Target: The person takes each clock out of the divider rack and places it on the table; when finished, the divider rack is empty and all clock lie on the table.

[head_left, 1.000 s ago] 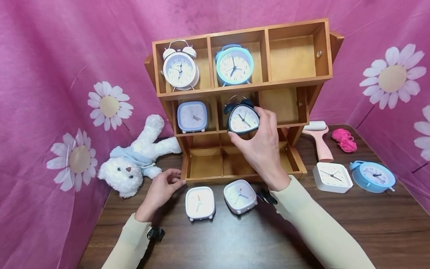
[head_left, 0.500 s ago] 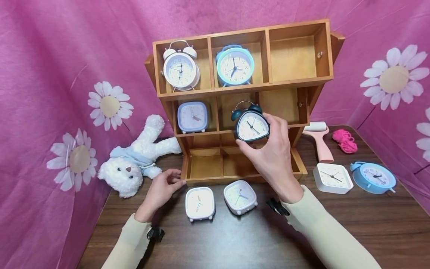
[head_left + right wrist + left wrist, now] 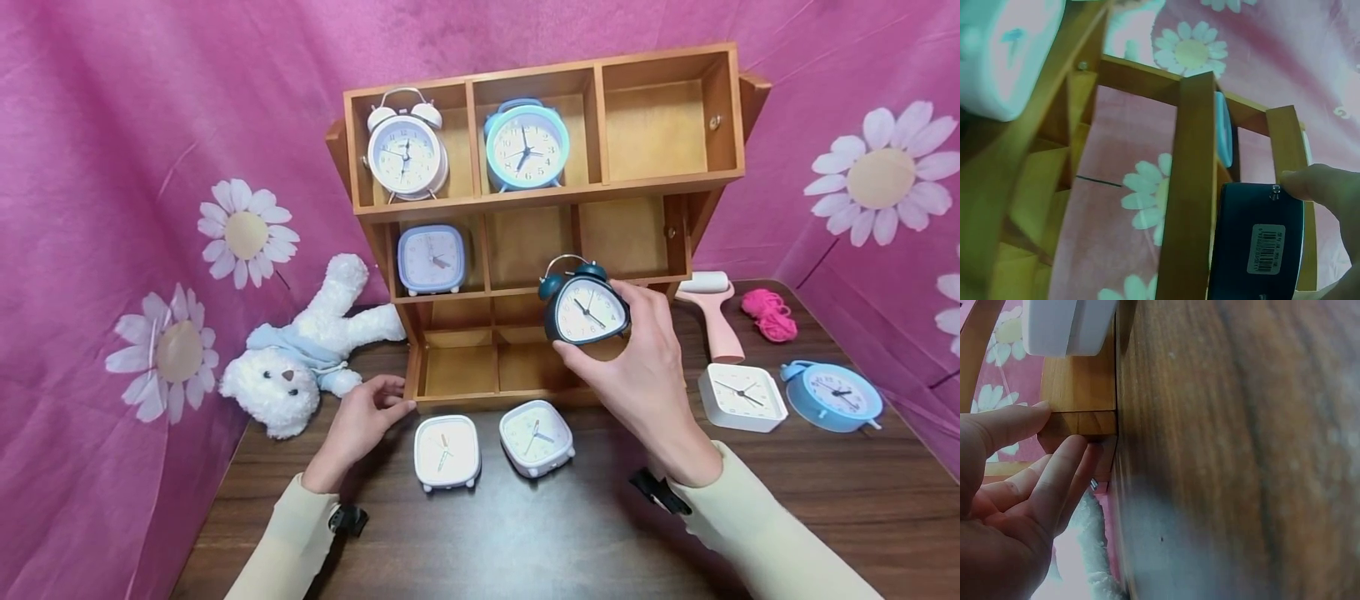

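Observation:
My right hand (image 3: 647, 375) grips a dark green twin-bell alarm clock (image 3: 588, 310) between thumb and fingers, in front of the wooden shelf (image 3: 480, 206). The clock's face tilts up, and its labelled underside shows in the right wrist view. Down at the shelf's lower left corner, my left hand (image 3: 362, 427) pinches the wood; the left wrist view has the thumb (image 3: 1019, 422) on one side and fingers on the other. Two white clocks, one on the left (image 3: 447, 452) and one on the right (image 3: 536, 437), stand on the table before the shelf.
The upper shelf row holds a white twin-bell clock (image 3: 406, 156) and a turquoise clock (image 3: 528, 148); below is a lavender clock (image 3: 431, 260). A teddy bear (image 3: 300, 358) lies left. On the right are a lint roller (image 3: 716, 321), pink yarn (image 3: 769, 315), a white square clock (image 3: 742, 397) and a blue clock (image 3: 834, 396).
My right hand has drawn the dark green clock out of the middle compartment, moving it down and to the right, away from the shelf. My left hand stays at the shelf corner.

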The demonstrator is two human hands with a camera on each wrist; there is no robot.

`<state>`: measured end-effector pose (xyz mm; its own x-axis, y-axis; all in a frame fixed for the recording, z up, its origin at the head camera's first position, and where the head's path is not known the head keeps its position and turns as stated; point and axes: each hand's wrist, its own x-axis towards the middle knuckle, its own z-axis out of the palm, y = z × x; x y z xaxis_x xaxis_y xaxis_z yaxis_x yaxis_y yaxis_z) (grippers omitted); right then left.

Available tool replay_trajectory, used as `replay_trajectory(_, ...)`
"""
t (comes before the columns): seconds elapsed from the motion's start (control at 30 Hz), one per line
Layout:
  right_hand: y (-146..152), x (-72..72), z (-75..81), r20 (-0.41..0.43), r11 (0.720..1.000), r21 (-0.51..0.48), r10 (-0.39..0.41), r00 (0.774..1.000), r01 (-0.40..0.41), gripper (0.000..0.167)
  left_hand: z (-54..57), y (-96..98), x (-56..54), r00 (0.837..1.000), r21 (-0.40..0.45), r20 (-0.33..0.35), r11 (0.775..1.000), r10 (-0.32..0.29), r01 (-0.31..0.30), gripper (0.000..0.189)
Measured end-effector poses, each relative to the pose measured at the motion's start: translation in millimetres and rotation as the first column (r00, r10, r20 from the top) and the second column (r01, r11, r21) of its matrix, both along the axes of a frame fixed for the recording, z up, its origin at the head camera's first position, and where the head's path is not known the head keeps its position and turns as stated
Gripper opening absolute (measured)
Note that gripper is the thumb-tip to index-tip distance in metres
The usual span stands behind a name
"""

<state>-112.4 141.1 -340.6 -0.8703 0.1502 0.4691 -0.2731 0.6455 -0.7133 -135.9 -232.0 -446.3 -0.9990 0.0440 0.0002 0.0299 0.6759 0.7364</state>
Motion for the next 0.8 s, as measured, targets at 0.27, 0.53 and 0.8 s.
replay_trajectory(0.27, 17, 12.4, -19.4, 0.123, 0.999, 0.046, -0.007, 0.992, 0.001, 0.094, 0.4, 1.0, -0.1, 1.000, -0.003, 0.000, 1.000, -0.004, 0.004, 0.034)
replay_trajectory(0.53, 32, 25.3, -35.5, 0.190, 0.996, 0.088, -0.007, 0.982, -0.010, 0.099, -1.1, 0.2, -1.9, 1.000, 0.001, 0.001, 1.000, -0.007, 0.007, 0.035)
replay_trajectory(0.8, 43, 48.9, -56.4, 0.203, 0.987, 0.159, -0.001, 0.979, -0.032, 0.095, -1.0, 0.1, -1.6, 1.000, 0.000, 0.005, 1.000, 0.000, 0.000, 0.035)
